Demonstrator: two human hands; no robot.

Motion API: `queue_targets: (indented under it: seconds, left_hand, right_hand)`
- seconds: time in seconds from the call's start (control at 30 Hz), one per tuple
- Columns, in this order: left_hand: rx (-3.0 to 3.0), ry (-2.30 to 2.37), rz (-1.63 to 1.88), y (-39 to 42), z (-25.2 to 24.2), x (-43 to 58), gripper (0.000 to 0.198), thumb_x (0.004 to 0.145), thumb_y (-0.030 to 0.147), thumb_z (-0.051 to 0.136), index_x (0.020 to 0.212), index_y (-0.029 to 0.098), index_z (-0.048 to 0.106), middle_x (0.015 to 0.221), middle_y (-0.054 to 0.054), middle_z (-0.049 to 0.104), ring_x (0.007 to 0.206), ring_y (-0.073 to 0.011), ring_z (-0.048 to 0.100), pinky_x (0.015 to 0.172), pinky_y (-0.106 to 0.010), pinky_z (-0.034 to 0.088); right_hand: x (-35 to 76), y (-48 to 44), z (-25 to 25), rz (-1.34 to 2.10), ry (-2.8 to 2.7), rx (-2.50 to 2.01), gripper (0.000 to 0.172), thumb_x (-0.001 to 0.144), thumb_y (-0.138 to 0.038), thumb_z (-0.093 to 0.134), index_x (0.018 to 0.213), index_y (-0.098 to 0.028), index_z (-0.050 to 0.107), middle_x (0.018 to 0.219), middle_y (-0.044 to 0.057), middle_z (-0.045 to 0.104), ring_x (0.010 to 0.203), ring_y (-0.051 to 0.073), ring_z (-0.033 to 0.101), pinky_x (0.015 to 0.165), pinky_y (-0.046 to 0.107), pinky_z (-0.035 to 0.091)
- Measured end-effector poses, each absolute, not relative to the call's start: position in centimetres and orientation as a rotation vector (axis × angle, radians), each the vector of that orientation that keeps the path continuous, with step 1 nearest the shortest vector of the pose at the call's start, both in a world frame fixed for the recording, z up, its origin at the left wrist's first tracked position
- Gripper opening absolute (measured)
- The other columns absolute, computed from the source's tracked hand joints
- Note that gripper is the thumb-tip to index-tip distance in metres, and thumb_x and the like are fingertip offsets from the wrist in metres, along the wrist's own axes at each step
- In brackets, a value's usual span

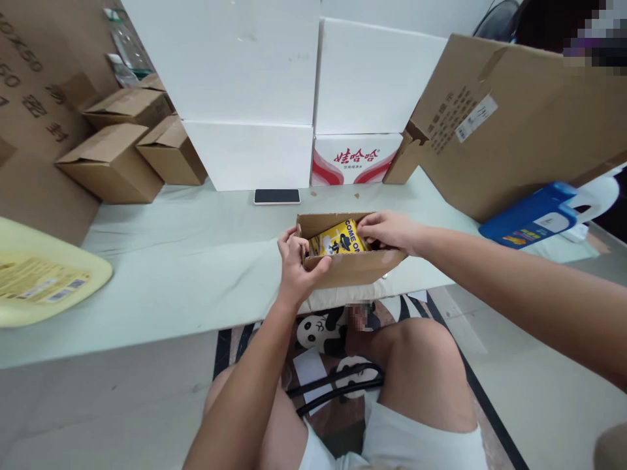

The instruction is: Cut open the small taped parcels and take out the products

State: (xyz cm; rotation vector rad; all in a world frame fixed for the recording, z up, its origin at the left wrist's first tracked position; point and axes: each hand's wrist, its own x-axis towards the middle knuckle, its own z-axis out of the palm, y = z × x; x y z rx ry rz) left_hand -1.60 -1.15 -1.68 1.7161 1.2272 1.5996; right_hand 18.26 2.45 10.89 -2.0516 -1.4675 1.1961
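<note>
An open cardboard box (355, 267) rests at the table's front edge, tilted a little toward me. Inside lies a yellow packet (343, 238) printed "COME ON" with a dark hatted figure. My left hand (300, 264) grips the box's left end, its thumb along the near wall and its fingers over the left rim. My right hand (389, 232) reaches over the right end, thumb and fingers pinched at the packet's right edge. Whatever lies beneath the packet is mostly hidden.
A phone (277, 196) lies behind the box. White cartons (264, 153) stand along the back. Small closed boxes (115, 156) sit at left, near a yellow bottle (44, 274). A blue bottle (531, 212) leans before a large cardboard sheet (529, 117) at right.
</note>
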Motion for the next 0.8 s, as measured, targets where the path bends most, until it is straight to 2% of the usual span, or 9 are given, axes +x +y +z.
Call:
queue_targets:
  seconds: [0.13,0.2,0.3,0.47,0.53,0.63,0.8]
  left_hand:
    - [1.721,1.216,1.598,-1.1,-1.8,-1.6,0.036,0.074,0.034,0.075,0.084,0.025,0.042,0.116,-0.008,0.042,0.139,-0.0305,0.04,0.114,-0.049,0.041]
    - [1.725,1.222,1.583,-1.1,-1.9,-1.6,0.031,0.08,0.036,0.071,0.084,0.025,0.042,0.115,-0.009,0.044,0.139,-0.0296,0.04,0.114,-0.049,0.041]
    - [1.717,1.207,1.613,-1.1,-1.9,-1.5,0.026,0.093,0.043,0.057,0.083,0.024,0.042,0.11,-0.009,0.046,0.137,-0.0285,0.042,0.111,-0.049,0.043]
    - [1.773,1.22,1.748,-1.3,-1.5,-1.6,0.047,0.099,0.066,0.039,0.079,0.024,0.044,0.095,-0.008,0.047,0.125,-0.0287,0.047,0.106,-0.047,0.044]
    - [1.816,1.282,1.777,-1.4,-1.3,-1.8,0.056,0.098,0.072,0.03,0.075,0.023,0.045,0.091,-0.008,0.047,0.119,-0.0284,0.05,0.1,-0.044,0.047]
    - [1.837,1.366,1.868,-1.6,-0.9,-2.3,0.062,0.099,0.073,0.021,0.071,0.022,0.045,0.085,-0.007,0.045,0.105,-0.026,0.053,0.086,-0.038,0.049]
    - [1.902,1.343,2.076,-1.8,-0.2,-3.2,0.056,0.103,0.064,0.027,0.07,0.022,0.043,0.074,-0.001,0.041,0.071,-0.0173,0.046,0.064,-0.03,0.04]
  right_hand:
    - [18.5,2.5,10.5,1.298,-1.531,-2.072,0.014,0.08,-0.034,0.07,0.074,-0.022,0.07,0.071,0.0,0.069,0.058,0.013,0.057,0.048,0.023,0.042]
    - [18.2,2.4,10.5,1.368,-1.535,-2.06,0.018,0.076,-0.039,0.076,0.077,-0.022,0.07,0.075,0.001,0.072,0.061,0.014,0.06,0.05,0.025,0.044]
    - [17.5,2.2,10.5,1.33,-1.521,-2.136,0.024,0.069,-0.037,0.085,0.077,-0.02,0.069,0.073,0.002,0.072,0.06,0.015,0.061,0.05,0.026,0.045]
    - [16.9,2.0,10.5,1.319,-1.511,-2.118,0.032,0.069,-0.042,0.086,0.085,-0.019,0.07,0.083,0.006,0.076,0.067,0.018,0.066,0.055,0.028,0.05]
    - [17.1,1.9,10.9,1.213,-1.601,-2.127,0.036,0.067,-0.046,0.087,0.081,-0.019,0.069,0.086,0.007,0.077,0.072,0.018,0.068,0.057,0.027,0.051]
    - [17.6,1.4,12.3,1.013,-1.715,-2.159,0.041,0.062,-0.05,0.089,0.075,-0.019,0.065,0.082,0.007,0.075,0.075,0.02,0.069,0.058,0.027,0.052]
    - [19.1,-0.1,16.7,0.97,-1.698,-1.914,0.043,0.061,-0.047,0.089,0.075,-0.023,0.056,0.076,0.006,0.072,0.071,0.024,0.07,0.051,0.031,0.053]
